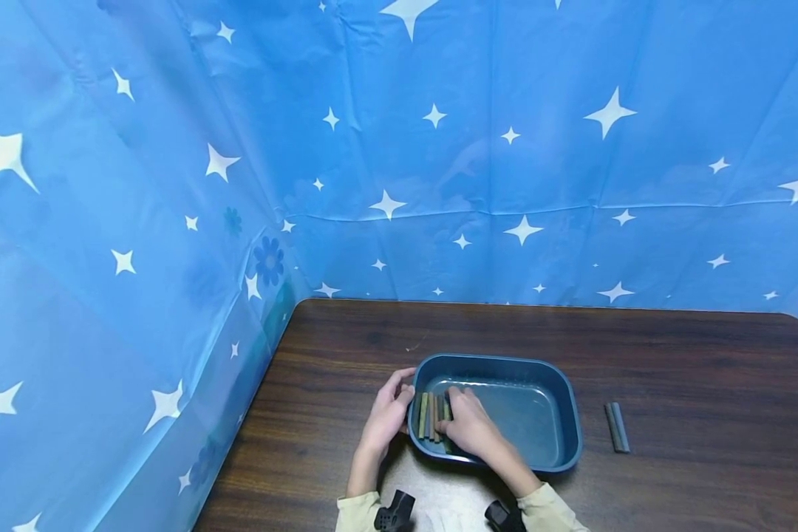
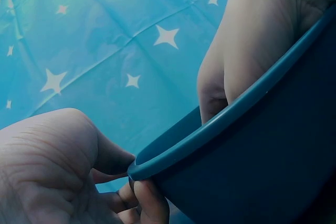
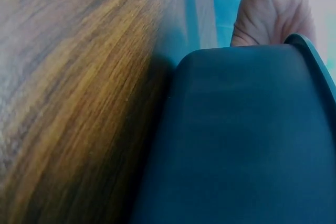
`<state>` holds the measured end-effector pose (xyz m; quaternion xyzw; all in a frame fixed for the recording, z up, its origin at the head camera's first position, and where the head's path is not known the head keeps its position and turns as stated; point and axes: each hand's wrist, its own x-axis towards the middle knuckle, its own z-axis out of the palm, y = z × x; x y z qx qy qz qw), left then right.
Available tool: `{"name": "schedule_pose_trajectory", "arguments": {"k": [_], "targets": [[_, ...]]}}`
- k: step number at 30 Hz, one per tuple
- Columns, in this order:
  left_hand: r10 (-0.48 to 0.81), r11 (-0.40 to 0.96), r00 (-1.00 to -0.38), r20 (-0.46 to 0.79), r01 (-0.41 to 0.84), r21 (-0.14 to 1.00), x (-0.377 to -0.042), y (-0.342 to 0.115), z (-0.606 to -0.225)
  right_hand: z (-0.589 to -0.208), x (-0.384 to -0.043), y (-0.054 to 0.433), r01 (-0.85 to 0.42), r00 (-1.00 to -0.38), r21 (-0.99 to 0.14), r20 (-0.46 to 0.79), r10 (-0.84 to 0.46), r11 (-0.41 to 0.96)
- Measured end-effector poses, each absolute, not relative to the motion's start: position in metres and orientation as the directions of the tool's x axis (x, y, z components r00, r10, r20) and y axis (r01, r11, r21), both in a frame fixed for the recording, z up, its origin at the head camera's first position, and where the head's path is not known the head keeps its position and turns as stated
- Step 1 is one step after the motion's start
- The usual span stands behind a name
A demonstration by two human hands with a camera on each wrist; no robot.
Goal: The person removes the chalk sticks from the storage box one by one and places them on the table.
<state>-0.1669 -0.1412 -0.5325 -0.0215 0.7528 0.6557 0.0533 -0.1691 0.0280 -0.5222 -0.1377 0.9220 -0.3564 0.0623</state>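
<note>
A dark blue rectangular basin (image 1: 525, 414) stands on the table. My left hand (image 1: 387, 415) grips its left rim; in the left wrist view the thumb lies over the rim (image 2: 173, 153) and fingertips (image 2: 151, 203) curl beneath. Several thin sticks (image 1: 429, 417), yellowish, brown and grey-green, lie side by side along the basin's left end. Over the rightmost of them reaches my right hand (image 1: 468, 427), its thumb and fingers pinching a greenish stick (image 1: 448, 446) partly hidden by the hand. In the right wrist view the basin's outer wall (image 3: 247, 129) hides the right hand's fingers.
Two more sticks (image 1: 617, 427), one bluish and one darker, lie together on the wooden table (image 1: 705, 384) to the right of the basin. A blue star-patterned cloth (image 1: 539, 170) hangs behind the table and along its left side.
</note>
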Motion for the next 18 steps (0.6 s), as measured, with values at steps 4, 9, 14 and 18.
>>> {"name": "schedule_pose_trajectory", "arguments": {"k": [4, 9, 14, 18], "targets": [[0.038, 0.139, -0.993, -0.112, -0.105, 0.985, -0.1674, -0.1412, -0.5336, -0.5209, -0.168, 0.0272, -0.224, -0.952, -0.654, -0.011, -0.305, 0.722], [0.037, 0.144, -0.993, -0.112, -0.106, 0.984, -0.1672, -0.141, -0.5329, -0.5205, -0.1669, 0.0261, -0.221, -0.955, -0.648, -0.008, -0.297, 0.729], [0.034, 0.151, -0.992, -0.12, -0.114, 0.982, -0.1684, -0.1413, -0.5333, -0.5226, -0.1673, 0.0242, -0.211, -0.958, -0.649, -0.012, -0.287, 0.731], [0.034, 0.151, -0.992, -0.124, -0.118, 0.981, -0.1687, -0.1415, -0.5343, -0.522, -0.1665, 0.0242, -0.2, -0.96, -0.647, -0.021, -0.279, 0.736]]}}
